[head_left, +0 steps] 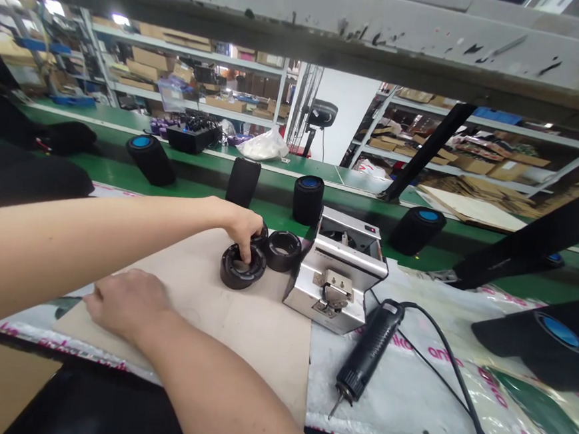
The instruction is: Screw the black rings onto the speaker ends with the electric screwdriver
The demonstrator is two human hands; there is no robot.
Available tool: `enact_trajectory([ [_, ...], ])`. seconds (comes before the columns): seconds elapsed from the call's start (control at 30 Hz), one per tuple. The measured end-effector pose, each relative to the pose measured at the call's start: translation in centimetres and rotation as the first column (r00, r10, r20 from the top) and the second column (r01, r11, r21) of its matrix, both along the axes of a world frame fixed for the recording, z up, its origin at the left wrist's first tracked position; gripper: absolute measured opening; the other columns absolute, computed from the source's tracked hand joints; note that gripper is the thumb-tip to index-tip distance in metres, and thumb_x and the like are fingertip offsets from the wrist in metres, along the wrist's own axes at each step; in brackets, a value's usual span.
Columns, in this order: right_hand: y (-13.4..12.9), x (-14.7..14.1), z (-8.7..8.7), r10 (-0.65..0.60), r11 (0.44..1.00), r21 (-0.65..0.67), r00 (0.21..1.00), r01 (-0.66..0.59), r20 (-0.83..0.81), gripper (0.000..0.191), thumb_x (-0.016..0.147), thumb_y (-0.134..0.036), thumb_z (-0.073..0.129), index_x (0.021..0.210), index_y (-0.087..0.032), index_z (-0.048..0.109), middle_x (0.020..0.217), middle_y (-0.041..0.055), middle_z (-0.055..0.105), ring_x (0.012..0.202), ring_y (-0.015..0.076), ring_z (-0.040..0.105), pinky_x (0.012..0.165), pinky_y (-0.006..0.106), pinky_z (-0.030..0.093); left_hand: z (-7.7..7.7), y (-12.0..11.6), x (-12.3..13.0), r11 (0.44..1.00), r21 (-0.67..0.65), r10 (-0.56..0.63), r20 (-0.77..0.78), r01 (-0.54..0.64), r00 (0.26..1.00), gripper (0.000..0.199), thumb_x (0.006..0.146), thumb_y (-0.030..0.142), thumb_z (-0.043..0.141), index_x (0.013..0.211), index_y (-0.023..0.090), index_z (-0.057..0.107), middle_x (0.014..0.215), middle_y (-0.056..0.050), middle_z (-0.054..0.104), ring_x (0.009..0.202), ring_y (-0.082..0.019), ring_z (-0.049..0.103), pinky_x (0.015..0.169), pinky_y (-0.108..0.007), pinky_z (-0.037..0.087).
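Note:
My left hand (245,229) reaches across the beige board (202,310) to a cluster of black rings. One finger points down into the opening of the front black ring (237,276), and the others close at the rear black ring (263,233), partly hidden behind the hand. Touching this cluster on the right is another black ring (283,251). Nearer to me, my right hand (129,303) rests on the board's left part, knuckles up and fingers curled under. Whatever those fingers may hold is hidden.
A metal screw feeder (338,274) stands right of the rings. Beside it lies a black electric screwdriver (372,350), its cable trailing right. Several black cylindrical speakers, including one (307,202), stand along the green conveyor (197,170). A grey beam (305,17) crosses overhead.

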State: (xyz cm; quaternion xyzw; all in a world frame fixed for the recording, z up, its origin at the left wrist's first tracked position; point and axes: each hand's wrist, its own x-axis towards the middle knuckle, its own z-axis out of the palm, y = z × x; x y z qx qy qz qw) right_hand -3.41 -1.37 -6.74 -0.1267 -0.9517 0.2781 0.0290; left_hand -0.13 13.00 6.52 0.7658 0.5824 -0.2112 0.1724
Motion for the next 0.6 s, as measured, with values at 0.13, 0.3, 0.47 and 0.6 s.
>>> enact_trajectory([
  [0.13, 0.2, 0.1, 0.2, 0.010, 1.000, -0.014, 1.000, -0.010, 0.017, 0.043, 0.110, -0.044, 0.041, 0.130, -0.018, 0.069, 0.134, 0.0122, 0.072, 0.128, 0.0346, 0.068, 0.106, 0.047, 0.062, -0.2, -0.1, -0.9, 0.999, 0.039, -0.015, 0.027, 0.014, 1.000, 0.031, 0.090, 0.037, 0.089, 0.106, 0.013, 0.077, 0.098, -0.006, 0.077, 0.088, -0.021, 0.072, 0.085, -0.038, 0.061],
  [0.3, 0.1, 0.2, 0.5, 0.003, 1.000, -0.022, 1.000, -0.003, 0.020, 0.039, 0.109, -0.043, 0.044, 0.126, -0.019, 0.070, 0.133, 0.0122, 0.073, 0.126, 0.0345, 0.069, 0.102, 0.047, 0.062, -0.8, -0.2, -1.9, 0.991, 0.130, -0.042, 0.109, 0.028, 0.993, 0.033, 0.080, 0.031, 0.093, 0.107, 0.016, 0.084, 0.097, -0.008, 0.081, 0.085, -0.022, 0.074, 0.078, -0.031, 0.056],
  [0.47, 0.2, 0.9, 0.7, -0.030, 1.000, -0.001, 1.000, 0.030, -0.007, 0.034, 0.109, -0.043, 0.047, 0.119, -0.022, 0.072, 0.128, 0.0080, 0.076, 0.121, 0.0317, 0.071, 0.096, 0.041, 0.061, 2.5, -2.0, -3.4, 0.944, 0.331, -0.073, 0.232, -0.008, 0.970, 0.026, 0.091, 0.025, 0.080, 0.116, 0.019, 0.085, 0.120, -0.004, 0.082, 0.108, -0.022, 0.076, 0.091, -0.027, 0.054],
  [0.6, 0.4, 1.4, 0.4, -0.056, 0.998, 0.034, 0.997, 0.057, -0.051, 0.030, 0.110, -0.044, 0.053, 0.109, -0.022, 0.075, 0.120, 0.0060, 0.078, 0.115, 0.0259, 0.072, 0.092, 0.033, 0.058, 6.7, -11.7, -9.8, 0.780, 0.575, 0.051, 0.331, -0.244, 0.942, 0.040, 0.107, 0.038, 0.052, 0.118, 0.015, 0.082, 0.110, 0.000, 0.079, 0.104, -0.019, 0.075, 0.102, -0.032, 0.051],
])
